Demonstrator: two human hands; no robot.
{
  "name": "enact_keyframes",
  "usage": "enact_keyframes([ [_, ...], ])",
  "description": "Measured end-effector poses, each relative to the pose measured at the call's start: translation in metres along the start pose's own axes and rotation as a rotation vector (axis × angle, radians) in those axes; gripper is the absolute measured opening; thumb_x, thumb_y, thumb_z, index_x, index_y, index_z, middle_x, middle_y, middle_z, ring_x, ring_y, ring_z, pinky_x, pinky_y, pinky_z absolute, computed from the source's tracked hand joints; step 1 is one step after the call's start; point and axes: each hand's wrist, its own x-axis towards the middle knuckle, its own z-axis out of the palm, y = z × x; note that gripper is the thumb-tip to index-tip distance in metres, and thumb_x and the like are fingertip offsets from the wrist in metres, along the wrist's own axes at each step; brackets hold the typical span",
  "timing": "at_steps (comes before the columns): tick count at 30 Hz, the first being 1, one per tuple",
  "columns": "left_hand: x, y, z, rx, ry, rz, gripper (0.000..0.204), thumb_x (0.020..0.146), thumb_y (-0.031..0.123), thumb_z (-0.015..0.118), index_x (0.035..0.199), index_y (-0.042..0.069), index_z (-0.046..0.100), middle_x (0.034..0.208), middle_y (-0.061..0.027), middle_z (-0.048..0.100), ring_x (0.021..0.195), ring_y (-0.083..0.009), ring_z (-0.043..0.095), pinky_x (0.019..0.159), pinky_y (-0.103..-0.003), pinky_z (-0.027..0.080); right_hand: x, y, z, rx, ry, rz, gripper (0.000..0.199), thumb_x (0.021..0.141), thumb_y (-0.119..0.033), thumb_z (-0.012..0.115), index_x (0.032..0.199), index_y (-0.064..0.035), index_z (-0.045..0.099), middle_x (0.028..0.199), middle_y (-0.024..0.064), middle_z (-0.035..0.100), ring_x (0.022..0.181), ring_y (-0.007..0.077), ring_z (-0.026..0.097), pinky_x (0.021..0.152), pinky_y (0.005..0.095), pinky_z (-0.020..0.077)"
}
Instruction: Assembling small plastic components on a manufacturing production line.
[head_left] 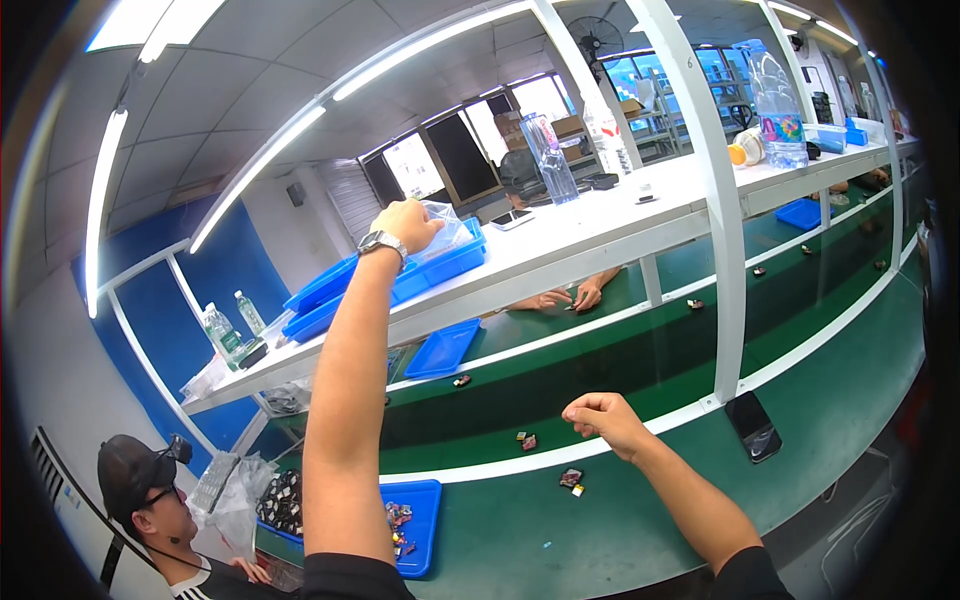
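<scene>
Two hands work apart in the head view: the left hand (405,224) reaches up to the white shelf (600,235), fingers closed on a clear plastic bag (445,235) lying in a blue tray (440,265), kept overhead off the belt. The right hand (600,415), loosely curled and seemingly empty, hovers over the green surface (620,520) near a small dark part (571,479).

A black phone (753,427) lies on the green bench (800,400) near small parts (571,479).

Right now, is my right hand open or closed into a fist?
Closed. The right hand hovers over the green bench with its fingers curled into a loose fist; whether it holds anything inside, I cannot tell.
</scene>
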Motion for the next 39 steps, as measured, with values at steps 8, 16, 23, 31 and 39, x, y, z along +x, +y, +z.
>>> enact_keyframes([
  [8,0.005,0.005,0.015,0.001,0.140,0.021,0.018,0.079,0.019,0.063,0.084,0.007,0.076,0.095,-0.0217,0.071,0.091,-0.0370,0.069,0.087,-0.045,0.054,0.008,-0.020,0.015,-0.032,-0.073,-0.062,0.015,0.091,-0.017,0.068,0.094,-0.0024,0.070,0.083,0.0012,0.065,0.072,0.0079,0.056,0.069,0.0238,0.0461],
  [16,0.004,-0.010,0.030,0.024,0.418,0.163,0.022,0.079,0.019,0.059,0.080,0.001,0.072,0.088,-0.0211,0.068,0.085,-0.0400,0.066,0.081,-0.047,0.053,0.093,-0.158,0.065,-0.788,-0.018,-0.986,0.010,0.084,-0.015,0.069,0.083,-0.0053,0.070,0.097,0.0070,0.066,0.078,0.0165,0.063,0.071,0.0300,0.0499],
  [23,-0.003,-0.024,0.029,-0.105,0.416,0.338,0.020,0.087,0.015,0.054,0.085,-0.001,0.066,0.095,-0.0185,0.066,0.088,-0.0383,0.064,0.080,-0.048,0.052,0.180,-0.222,0.087,-1.295,-0.072,-1.188,0.012,0.081,-0.016,0.064,0.080,-0.0078,0.073,0.129,0.0061,0.061,0.096,0.0296,0.067,0.087,0.0399,0.0528],
  [31,-0.006,-0.043,0.029,-0.363,0.379,0.320,0.017,0.090,0.014,0.058,0.092,0.000,0.067,0.094,-0.0172,0.066,0.088,-0.0378,0.064,0.079,-0.045,0.051,0.192,-0.240,0.107,-1.571,-0.124,-1.031,0.016,0.083,-0.012,0.060,0.085,-0.0109,0.075,0.134,0.0045,0.059,0.100,0.0287,0.067,0.088,0.0405,0.0529],
  [39,-0.001,-0.039,0.034,-0.401,0.562,0.206,0.021,0.087,0.018,0.060,0.089,0.001,0.071,0.099,-0.0184,0.069,0.091,-0.0370,0.066,0.082,-0.043,0.051,0.194,-0.245,0.114,-1.683,-0.150,-0.965,0.016,0.083,-0.013,0.061,0.091,-0.0089,0.075,0.119,0.0070,0.062,0.109,0.0260,0.063,0.091,0.0395,0.0511],
])
